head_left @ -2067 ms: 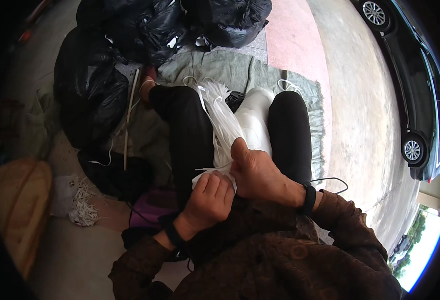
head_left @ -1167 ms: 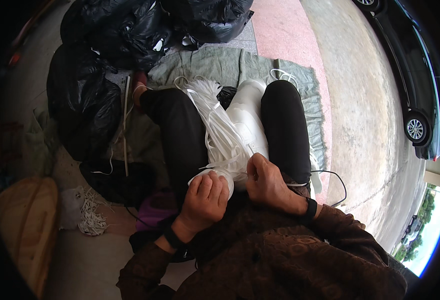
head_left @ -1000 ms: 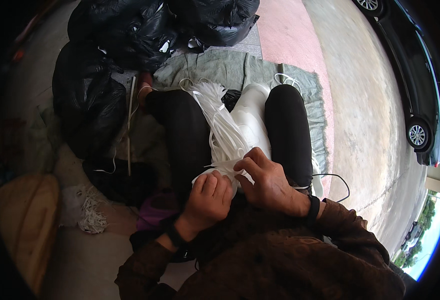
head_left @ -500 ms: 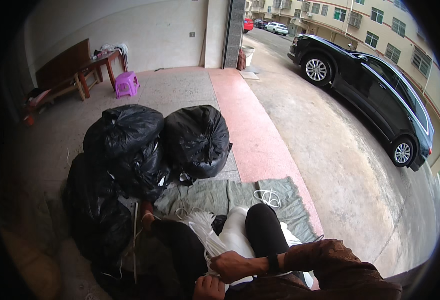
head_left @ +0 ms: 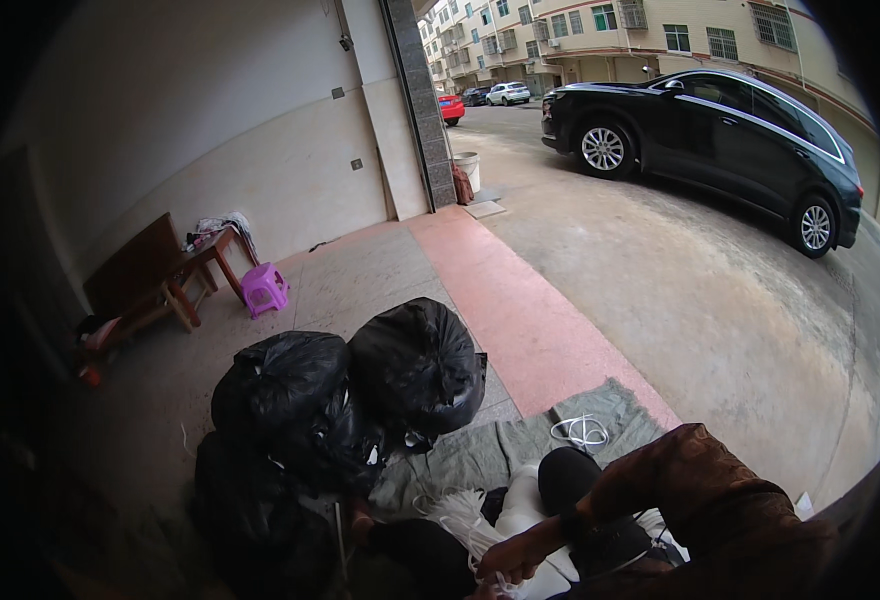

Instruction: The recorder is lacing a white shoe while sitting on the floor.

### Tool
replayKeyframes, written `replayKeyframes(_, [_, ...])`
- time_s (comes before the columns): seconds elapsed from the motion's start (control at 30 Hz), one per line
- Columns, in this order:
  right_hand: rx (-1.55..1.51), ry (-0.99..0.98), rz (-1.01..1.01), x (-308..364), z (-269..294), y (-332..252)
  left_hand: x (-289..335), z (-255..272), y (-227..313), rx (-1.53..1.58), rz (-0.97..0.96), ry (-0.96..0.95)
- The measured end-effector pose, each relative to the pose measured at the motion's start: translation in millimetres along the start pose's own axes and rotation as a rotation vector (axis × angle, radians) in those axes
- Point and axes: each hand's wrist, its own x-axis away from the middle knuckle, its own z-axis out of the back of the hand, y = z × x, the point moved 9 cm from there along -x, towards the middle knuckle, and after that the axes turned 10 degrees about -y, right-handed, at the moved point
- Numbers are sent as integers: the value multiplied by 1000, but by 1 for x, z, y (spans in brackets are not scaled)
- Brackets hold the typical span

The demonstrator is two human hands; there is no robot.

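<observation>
A bundle of thin white cords [head_left: 463, 517] spreads between my legs. My right hand [head_left: 516, 556] is closed around the cords at their near end, its arm in a brown patterned sleeve. Just below it, at the picture's lower edge, my left hand [head_left: 484, 592] shows only as a sliver, its fingers cut off from view. Beside the cords lies something smooth and white [head_left: 522, 508], partly covered by my dark-clad knee [head_left: 567, 478]. A grey-green cloth [head_left: 490, 450] is spread in front of me, with a loose loop of white cord [head_left: 581, 431] on it.
Several stuffed black plastic bags [head_left: 418, 365] crowd the floor ahead and left. Beyond them stand a purple stool [head_left: 264, 290], a wooden table [head_left: 222, 255] and a bench. A pink floor strip [head_left: 520, 330] borders the concrete drive, where a black car [head_left: 710, 140] is parked.
The view has tilted up, so the bags, cloth and hands sit lower in the picture. My left hand has mostly dropped out of sight; my right hand stays closed on the cords.
</observation>
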Motion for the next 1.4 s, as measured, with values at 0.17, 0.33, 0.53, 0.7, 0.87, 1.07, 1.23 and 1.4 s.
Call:
replayKeyframes(0.17, [-472,239,232,43,78,-25,-4,-18,6,-54,-4,-108])
replayKeyframes(0.33, [-1051,179,92,18,114,-97,6,-72,-30,544,464,-806])
replayKeyframes(0.53, [-301,330,149,41,106,-191,15,-58,-114,1452,976,-394])
replayKeyframes(0.7, [-541,730,39,91,63,-143,4,-70,-136,2352,959,-164])
replayKeyframes(0.87, [-881,909,-196,111,36,-98,-33,-64,-131,2880,860,73])
replayKeyframes(1.07, [-1106,1018,-59,95,54,-73,-48,-61,-116,3027,880,192])
replayKeyframes(1.23, [-1517,935,76,55,41,-53,-43,-63,-109,3023,864,119])
replayKeyframes(1.4, [-1034,860,-159,98,73,-65,-18,-48,-153,2086,1076,223])
